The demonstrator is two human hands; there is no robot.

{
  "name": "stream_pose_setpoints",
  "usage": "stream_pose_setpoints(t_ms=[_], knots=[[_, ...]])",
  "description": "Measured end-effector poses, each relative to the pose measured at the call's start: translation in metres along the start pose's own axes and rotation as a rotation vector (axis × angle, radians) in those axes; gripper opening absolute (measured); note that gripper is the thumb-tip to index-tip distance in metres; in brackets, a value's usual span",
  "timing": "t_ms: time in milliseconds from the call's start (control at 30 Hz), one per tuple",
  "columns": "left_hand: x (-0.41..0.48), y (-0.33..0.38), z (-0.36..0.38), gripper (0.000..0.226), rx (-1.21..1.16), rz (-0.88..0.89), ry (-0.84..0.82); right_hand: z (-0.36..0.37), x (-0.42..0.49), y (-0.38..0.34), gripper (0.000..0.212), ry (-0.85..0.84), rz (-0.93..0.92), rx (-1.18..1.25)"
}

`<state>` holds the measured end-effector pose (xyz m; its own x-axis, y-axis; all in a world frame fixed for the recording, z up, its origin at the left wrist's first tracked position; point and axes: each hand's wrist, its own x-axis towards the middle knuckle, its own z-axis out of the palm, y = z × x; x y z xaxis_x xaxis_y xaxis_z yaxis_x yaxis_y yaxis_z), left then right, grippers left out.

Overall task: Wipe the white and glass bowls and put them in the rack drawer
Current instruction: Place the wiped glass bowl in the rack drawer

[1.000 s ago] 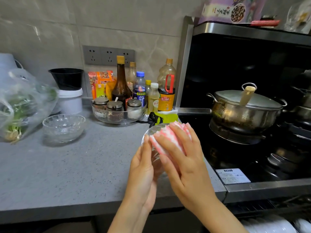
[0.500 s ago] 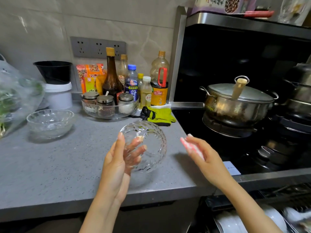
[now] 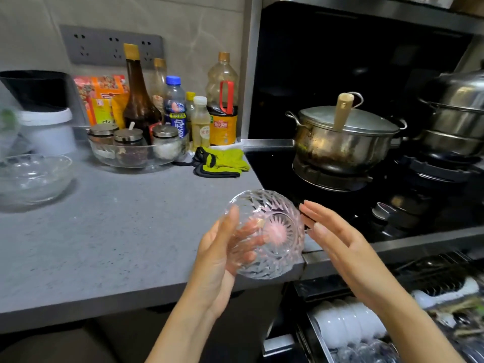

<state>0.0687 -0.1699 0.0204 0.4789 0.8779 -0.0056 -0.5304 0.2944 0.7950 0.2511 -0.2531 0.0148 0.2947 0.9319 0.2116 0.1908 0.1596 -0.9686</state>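
Note:
My left hand [image 3: 218, 258] grips a cut-glass bowl [image 3: 264, 255] by its rim, fingers inside and thumb outside, and holds it tilted on its side above the counter's front right corner. My right hand [image 3: 337, 247] is at the bowl's right side with its fingers straight. A pink patch shows through the glass; I cannot tell if it is the cloth. A second glass bowl [image 3: 31, 176] stands on the counter at far left. The rack drawer [image 3: 318, 334] is pulled out at lower right and holds white bowls [image 3: 348, 323] on edge.
A lidded steel pot [image 3: 345, 137] and a steel steamer [image 3: 455, 111] sit on the black stove to the right. Sauce bottles [image 3: 138, 100], a glass tray of spice jars [image 3: 136, 153] and green gloves [image 3: 222, 161] line the back of the grey counter [image 3: 104, 244].
The bowl has moved right and down towards the counter corner. My right hand, which had drawn away with the pink cloth, has come back to the bowl's side. More of the drawer shows.

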Motion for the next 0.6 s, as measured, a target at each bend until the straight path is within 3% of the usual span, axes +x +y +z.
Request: stream_pose_setpoints(t_ms=[100,167,300,600], knots=[[-0.003,-0.031,0.027,0.041,0.042,-0.062,-0.142,-0.031,-0.023,0.009,0.090,-0.054,0.136,0.244],[-0.004,-0.053,0.041,0.056,0.045,-0.111,-0.214,-0.053,-0.040,0.016,0.097,-0.070,0.224,0.324],[-0.005,-0.100,0.069,0.057,0.125,-0.226,-0.281,-0.093,-0.076,0.032,0.092,0.012,0.300,0.393],[0.005,-0.227,0.093,0.062,0.497,-0.418,-0.500,-0.184,-0.131,0.062,0.080,0.366,0.399,0.475]])
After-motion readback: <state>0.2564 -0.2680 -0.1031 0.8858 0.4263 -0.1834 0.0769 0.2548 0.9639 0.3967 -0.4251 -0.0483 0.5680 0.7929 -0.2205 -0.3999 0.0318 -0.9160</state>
